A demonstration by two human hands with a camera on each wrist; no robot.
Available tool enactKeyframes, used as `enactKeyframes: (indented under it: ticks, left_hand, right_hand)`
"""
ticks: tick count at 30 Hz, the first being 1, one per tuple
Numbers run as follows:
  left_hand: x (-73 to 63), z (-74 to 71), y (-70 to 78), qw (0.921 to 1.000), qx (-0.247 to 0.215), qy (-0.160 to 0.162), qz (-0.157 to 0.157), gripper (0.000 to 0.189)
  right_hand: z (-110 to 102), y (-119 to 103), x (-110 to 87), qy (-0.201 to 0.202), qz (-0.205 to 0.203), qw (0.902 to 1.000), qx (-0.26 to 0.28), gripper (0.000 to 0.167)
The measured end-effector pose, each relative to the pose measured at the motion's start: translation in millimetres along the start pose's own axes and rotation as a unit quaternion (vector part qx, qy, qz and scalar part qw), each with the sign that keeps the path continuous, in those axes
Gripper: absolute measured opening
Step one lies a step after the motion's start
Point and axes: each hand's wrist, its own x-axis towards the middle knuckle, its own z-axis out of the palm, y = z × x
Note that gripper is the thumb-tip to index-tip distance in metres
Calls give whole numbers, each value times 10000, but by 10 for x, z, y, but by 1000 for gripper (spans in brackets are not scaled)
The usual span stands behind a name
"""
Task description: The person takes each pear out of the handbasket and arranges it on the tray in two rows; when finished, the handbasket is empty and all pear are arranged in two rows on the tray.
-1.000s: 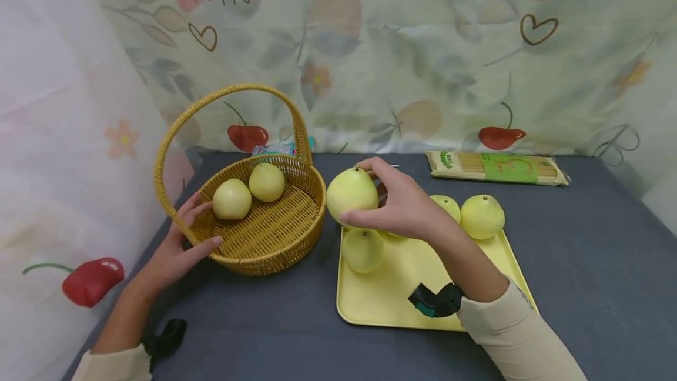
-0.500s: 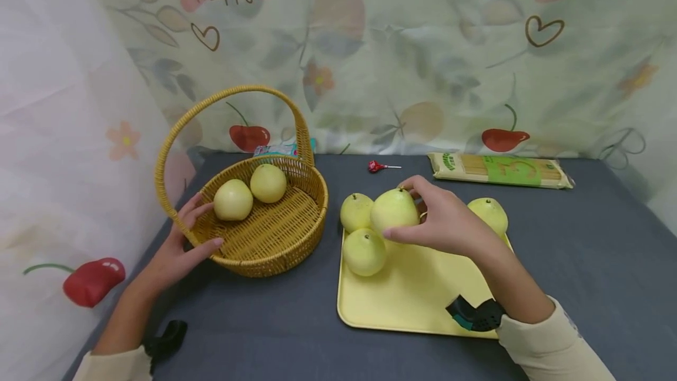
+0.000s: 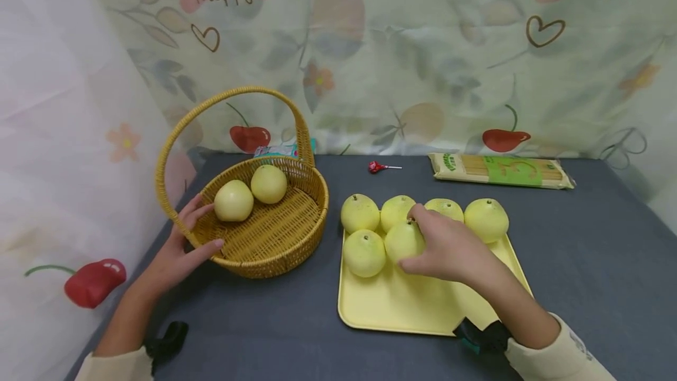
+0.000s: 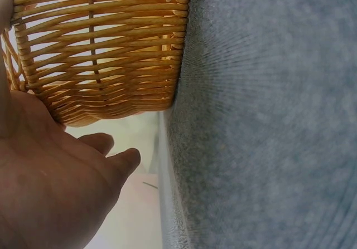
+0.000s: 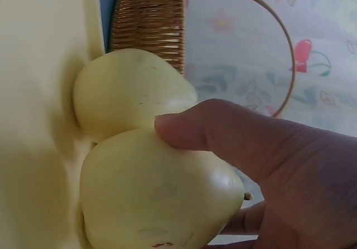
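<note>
My right hand grips a pale yellow-green pear over the yellow tray, thumb on the near side. In the right wrist view that pear sits against the tray beside a second pear. Behind it on the tray stand several more pears in a row, the rightmost pear at the corner. My left hand holds the left rim of the wicker basket, thumb inside. Two pears lie in the basket's left and back part.
A red lollipop lies behind the tray. Farther right is a long pack of noodles. A teal-and-clear packet shows partly behind the basket, whose tall handle arches above it. A patterned curtain closes off the back.
My right hand has carried the pear from beside the basket rightward and down to the tray's front row, next to another pear. My left hand has stayed on the basket.
</note>
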Motion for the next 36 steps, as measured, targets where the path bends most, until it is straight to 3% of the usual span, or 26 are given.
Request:
enactKeyframes:
  ticks: [4, 10, 24, 27, 32, 36]
  left_hand:
    - [16, 12, -1, 10000, 48, 15, -23, 70]
    - [33, 31, 9, 9999, 91, 14, -80, 70]
    - [53, 23, 35, 9999, 89, -23, -52, 69]
    - [54, 17, 32, 10000, 77, -20, -26, 69]
    - [33, 0, 19, 9999, 65, 49, 66, 68]
    - [-3, 0, 20, 10000, 65, 41, 37, 69]
  right_hand:
    - [50, -8, -37, -44, 52, 9996, -292, 57]
    - [106, 17, -61, -210, 22, 9996, -163, 57]
    - [98, 78, -108, -52, 46, 10000, 60, 71]
    - [41, 52, -99, 188, -61, 9998, 90, 73]
    - [3, -100, 14, 820, -312, 9940, 655, 59]
    - [32, -320, 165, 808, -556, 9865, 1308, 51]
